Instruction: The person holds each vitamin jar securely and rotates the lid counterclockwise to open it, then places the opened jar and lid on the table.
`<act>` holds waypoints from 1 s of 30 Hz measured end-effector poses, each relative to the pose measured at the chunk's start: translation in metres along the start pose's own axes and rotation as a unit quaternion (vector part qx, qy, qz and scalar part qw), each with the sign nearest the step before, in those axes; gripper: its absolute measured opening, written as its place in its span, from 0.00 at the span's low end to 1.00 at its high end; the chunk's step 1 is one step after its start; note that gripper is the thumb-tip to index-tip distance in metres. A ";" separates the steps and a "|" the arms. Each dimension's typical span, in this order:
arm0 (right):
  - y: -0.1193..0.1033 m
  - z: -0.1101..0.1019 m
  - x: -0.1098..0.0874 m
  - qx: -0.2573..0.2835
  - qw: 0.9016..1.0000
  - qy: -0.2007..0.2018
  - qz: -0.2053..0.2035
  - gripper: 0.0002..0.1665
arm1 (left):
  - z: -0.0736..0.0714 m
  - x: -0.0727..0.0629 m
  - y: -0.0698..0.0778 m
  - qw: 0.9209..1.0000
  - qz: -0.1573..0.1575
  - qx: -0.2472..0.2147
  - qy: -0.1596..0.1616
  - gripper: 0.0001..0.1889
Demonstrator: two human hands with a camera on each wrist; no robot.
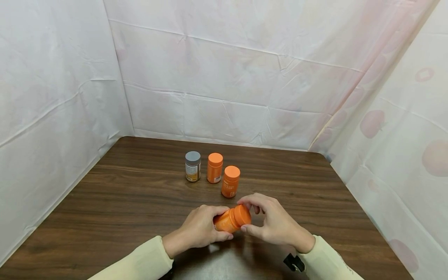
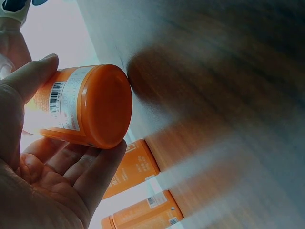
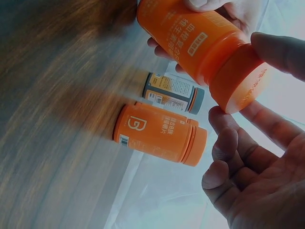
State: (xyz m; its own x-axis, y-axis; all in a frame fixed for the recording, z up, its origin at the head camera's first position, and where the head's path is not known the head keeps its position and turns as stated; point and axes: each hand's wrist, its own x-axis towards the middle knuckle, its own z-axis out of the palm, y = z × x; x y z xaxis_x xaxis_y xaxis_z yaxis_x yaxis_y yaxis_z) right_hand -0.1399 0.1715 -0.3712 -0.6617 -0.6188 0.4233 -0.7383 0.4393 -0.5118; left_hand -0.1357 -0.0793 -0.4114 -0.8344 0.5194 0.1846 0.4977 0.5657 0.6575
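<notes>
An orange supplement bottle (image 1: 224, 223) lies tilted on its side above the near part of the table, its screw cap (image 1: 242, 215) pointing right. My left hand (image 1: 199, 226) grips the bottle's body, thumb on one side and fingers on the other. In the left wrist view the bottle's base (image 2: 108, 106) and a white barcode label show. My right hand (image 1: 276, 223) pinches the cap between thumb and fingers. The right wrist view shows the cap (image 3: 240, 78) on the bottle's neck, with the right thumb and fingertips against its edge.
Beyond the hands, two upright orange bottles, one nearer (image 1: 230, 182) and one farther (image 1: 215, 168), stand on the dark wooden table (image 1: 140, 194). A grey-capped bottle (image 1: 193, 166) stands to their left. Pale printed sheets (image 1: 224, 77) hang behind and beside the table.
</notes>
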 end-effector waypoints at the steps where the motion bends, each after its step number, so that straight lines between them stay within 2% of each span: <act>1: 0.000 0.000 0.000 0.000 1.000 0.000 0.000 0.30 | 0.000 0.000 0.000 1.000 -0.001 0.000 -0.001 0.21; 30: 0.003 -0.007 -0.004 -0.003 1.000 -0.008 0.018 0.31 | -0.001 0.000 0.000 1.000 -0.009 0.004 -0.004 0.23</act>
State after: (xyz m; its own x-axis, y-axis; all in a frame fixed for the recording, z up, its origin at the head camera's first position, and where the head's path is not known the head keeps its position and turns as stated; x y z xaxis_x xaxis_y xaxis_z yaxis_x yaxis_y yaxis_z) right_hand -0.1401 0.1801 -0.3690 -0.6864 -0.6121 0.3927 -0.7143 0.4662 -0.5219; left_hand -0.1361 -0.0795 -0.4104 -0.8409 0.5150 0.1665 0.4847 0.5797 0.6550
